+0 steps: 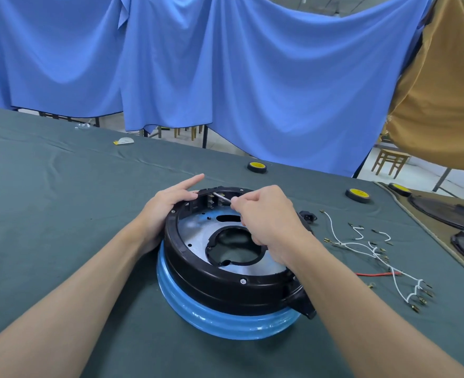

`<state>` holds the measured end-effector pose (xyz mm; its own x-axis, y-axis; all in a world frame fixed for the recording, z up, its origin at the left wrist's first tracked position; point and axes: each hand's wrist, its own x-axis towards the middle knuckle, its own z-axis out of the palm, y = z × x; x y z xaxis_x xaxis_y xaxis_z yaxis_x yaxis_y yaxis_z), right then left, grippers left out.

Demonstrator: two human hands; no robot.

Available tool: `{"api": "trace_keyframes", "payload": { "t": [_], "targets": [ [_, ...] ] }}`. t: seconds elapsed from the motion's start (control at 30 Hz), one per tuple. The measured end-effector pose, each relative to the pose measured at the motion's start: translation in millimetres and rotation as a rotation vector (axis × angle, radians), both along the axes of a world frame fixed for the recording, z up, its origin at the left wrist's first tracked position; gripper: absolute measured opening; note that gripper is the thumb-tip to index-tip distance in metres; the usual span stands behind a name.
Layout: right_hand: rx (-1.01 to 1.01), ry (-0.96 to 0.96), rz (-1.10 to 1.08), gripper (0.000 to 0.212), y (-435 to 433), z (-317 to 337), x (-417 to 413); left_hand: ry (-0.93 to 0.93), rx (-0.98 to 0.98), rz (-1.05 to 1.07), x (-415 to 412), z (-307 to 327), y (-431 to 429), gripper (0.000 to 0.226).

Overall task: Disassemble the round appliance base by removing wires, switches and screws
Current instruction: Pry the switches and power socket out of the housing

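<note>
The round appliance base [198, 282], black above a blue lower band, lies on the green cloth with its silver inner plate [195, 236] facing up. My left hand [165, 205] rests against its far left rim, fingers spread, index finger lifted. My right hand [266, 219] hovers over the opening and grips a thin metal screwdriver [221, 197]. Its tip points at the switch block [211, 200] inside the far rim. Removed white wires [361, 246] with brass terminals and a red wire [372, 274] lie to the right.
A black plug socket part [308, 216] lies just right of the base. Black and yellow wheels [257, 167] [358, 195] [399, 189] sit near the far edge. Dark round covers [449, 211] rest on a tan mat at far right. Blue cloth hangs behind.
</note>
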<state>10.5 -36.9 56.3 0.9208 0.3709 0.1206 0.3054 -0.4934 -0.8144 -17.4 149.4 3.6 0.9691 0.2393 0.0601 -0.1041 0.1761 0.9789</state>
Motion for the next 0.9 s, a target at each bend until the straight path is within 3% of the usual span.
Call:
{"api": "trace_keyframes", "payload": {
  "t": [0.17, 0.53, 0.6, 0.67, 0.77, 0.8, 0.83, 0.9],
  "targets": [
    [-0.13, -0.129, 0.048, 0.058, -0.9, -3.9, -9.5, 0.006, -0.065, 0.033, 1.6, -0.7, -0.1, 0.047],
    [-0.129, -0.066, 0.02, 0.055, 5.6, -4.3, -3.4, 0.018, -0.031, -0.048, -1.5, -0.5, -1.1, 0.04],
    [-0.051, 0.044, 0.014, 0.04, 6.2, -2.3, -2.3, 0.02, -0.013, -0.08, -1.5, -1.6, -1.4, 0.04],
    [0.148, 0.304, -0.003, 0.017, 7.3, 2.2, -3.0, 0.011, -0.002, -0.081, -0.9, -3.4, -1.4, 0.04],
    [0.409, 0.63, -0.003, 0.017, 6.7, 9.7, -1.1, -0.001, 0.014, -0.085, 0.1, -4.9, -0.5, 0.039],
    [0.377, 0.594, 0.004, 0.019, 5.5, 9.4, -0.8, -0.003, 0.02, -0.091, 0.3, -5.3, -0.1, 0.039],
    [0.229, 0.424, 0.019, 0.022, 5.1, 7.9, -1.3, -0.004, 0.025, -0.098, 0.2, -5.3, 0.0, 0.04],
    [-0.327, -0.161, 0.072, 0.033, 6.7, -0.2, -4.5, -0.011, 0.036, -0.108, 0.3, -4.7, -0.2, 0.04]
  ]
}}
